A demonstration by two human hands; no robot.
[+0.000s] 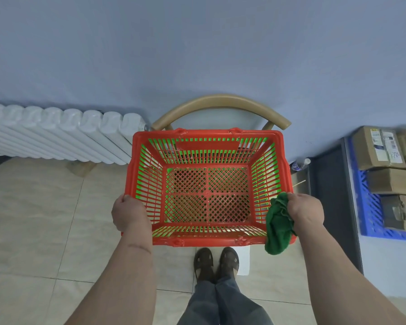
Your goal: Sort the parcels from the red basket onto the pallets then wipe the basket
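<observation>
Basket: one, two hands on rim, one cloth.

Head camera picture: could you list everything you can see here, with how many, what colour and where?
basket: one, red, empty, centre, held at both sides
cloth: one, green, at the basket's right rim, in the right hand
chair: one, tan curved back, behind the basket
radiator: one, white, left, against the wall
bottle: one, clear plastic, on the floor right of the basket
pallet: one, blue, far right on the floor
parcels: at least three, brown cardboard, on the pallet
shoes: two, dark, below the basket
left hand: grips the basket's left rim
right hand: holds the cloth at the right rim
</observation>
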